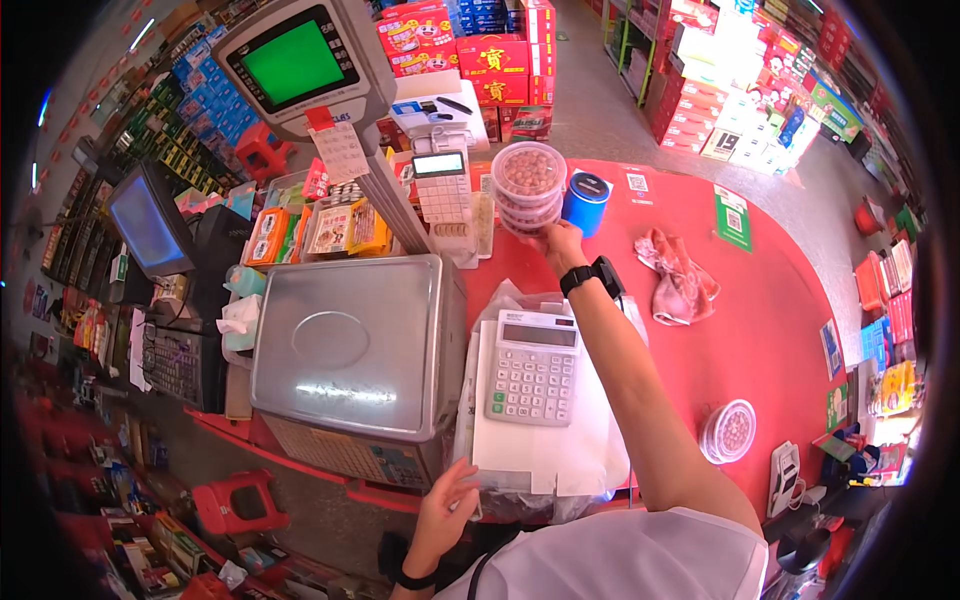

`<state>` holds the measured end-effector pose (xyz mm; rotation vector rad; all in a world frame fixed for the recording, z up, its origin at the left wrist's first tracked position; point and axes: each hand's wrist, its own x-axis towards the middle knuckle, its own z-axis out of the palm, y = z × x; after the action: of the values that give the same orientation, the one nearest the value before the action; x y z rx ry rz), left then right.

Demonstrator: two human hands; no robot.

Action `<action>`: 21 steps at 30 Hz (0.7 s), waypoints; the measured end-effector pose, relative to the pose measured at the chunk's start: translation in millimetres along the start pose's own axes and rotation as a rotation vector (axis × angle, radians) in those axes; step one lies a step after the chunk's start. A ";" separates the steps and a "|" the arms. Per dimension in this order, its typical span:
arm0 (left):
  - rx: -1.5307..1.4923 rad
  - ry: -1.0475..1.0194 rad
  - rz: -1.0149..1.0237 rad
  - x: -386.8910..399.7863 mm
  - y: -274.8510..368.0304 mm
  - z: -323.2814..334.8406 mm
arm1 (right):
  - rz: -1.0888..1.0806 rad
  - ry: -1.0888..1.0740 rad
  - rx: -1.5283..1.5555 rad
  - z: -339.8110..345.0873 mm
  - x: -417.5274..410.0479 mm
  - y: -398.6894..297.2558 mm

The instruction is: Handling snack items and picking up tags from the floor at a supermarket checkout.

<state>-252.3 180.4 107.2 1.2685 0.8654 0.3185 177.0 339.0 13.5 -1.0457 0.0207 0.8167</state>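
Observation:
My right hand (561, 244) reaches to the far part of the red counter and touches the lower side of a stack of round clear plastic tubs (529, 176) filled with reddish-brown balls like nuts; whether it grips them cannot be told. Just right of the stack stands a blue cylinder with a black top (586, 202). My left hand (448, 510) hangs at the near counter edge, fingers apart, holding nothing. Between the hands a white desk calculator (533, 367) lies on white sheets and plastic. Another round clear tub (728, 432) sits at the right of the counter.
A weighing scale with a metal platform (349, 341) and a display on a post (304, 60) stands on the left. A crumpled pink cloth (675, 277) lies on the red counter (750, 330). Behind the scale are boxes of packets (337, 229) and a white device (448, 199).

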 end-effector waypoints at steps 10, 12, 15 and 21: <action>-0.113 0.106 -0.064 -6.0 -10.9 -12.0 | -0.069 0.124 0.061 18.6 62.8 22.9; -0.104 0.099 -0.060 -2.7 -10.9 -13.1 | -0.070 0.114 0.037 18.3 65.2 24.2; -0.092 0.081 -0.034 1.9 -7.9 -10.5 | -0.012 0.038 0.026 16.9 55.3 19.2; 0.007 0.001 0.108 13.9 4.8 0.1 | 0.020 -0.148 -0.227 0.4 -48.8 -9.1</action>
<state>-242.0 190.7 106.3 1.3239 0.8011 0.4021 147.6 308.5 39.3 -1.1968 -0.1911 0.9278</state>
